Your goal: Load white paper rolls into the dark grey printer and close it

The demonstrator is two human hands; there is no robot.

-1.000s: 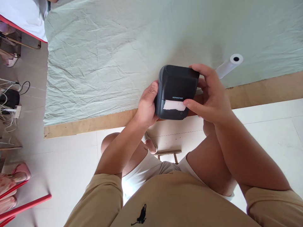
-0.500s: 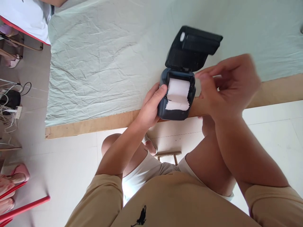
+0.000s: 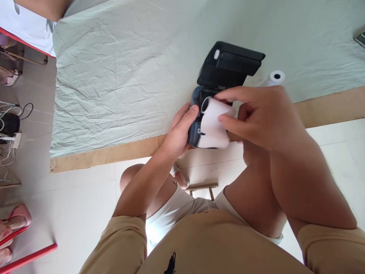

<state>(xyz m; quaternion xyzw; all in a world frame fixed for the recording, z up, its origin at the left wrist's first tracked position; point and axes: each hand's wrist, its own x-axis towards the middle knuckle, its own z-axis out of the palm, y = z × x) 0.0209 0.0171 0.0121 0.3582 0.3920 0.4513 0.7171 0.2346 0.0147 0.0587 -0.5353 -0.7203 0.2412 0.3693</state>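
Observation:
A small dark portable receipt printer (image 3: 194, 133) has its black lid (image 3: 230, 64) swung up. My left hand (image 3: 181, 129) is closed around the printer's left side, thumb on its rim. Between the thumb and fingers of my right hand (image 3: 256, 114) is a white paper roll (image 3: 214, 110), tilted over the printer's paper bay with its dark core end facing left. A loose paper tail with a jagged edge hangs over the printer's front. Most of the bay is hidden by the roll and fingers. Another white paper roll (image 3: 275, 78) lies on the cloth beyond my right hand.
A pale green cloth (image 3: 122, 76) covers the table, whose wooden edge (image 3: 108, 154) runs before my knees. Part of another person's arm (image 3: 47, 7) shows at top left. Cables (image 3: 8, 140) and red chair bars (image 3: 31, 257) are at the left. A dark object (image 3: 361, 38) lies far right.
My right hand has moved left onto the paper roll and lifted it out of the bay at a tilt. The second roll has come into sight. My left hand still holds the printer.

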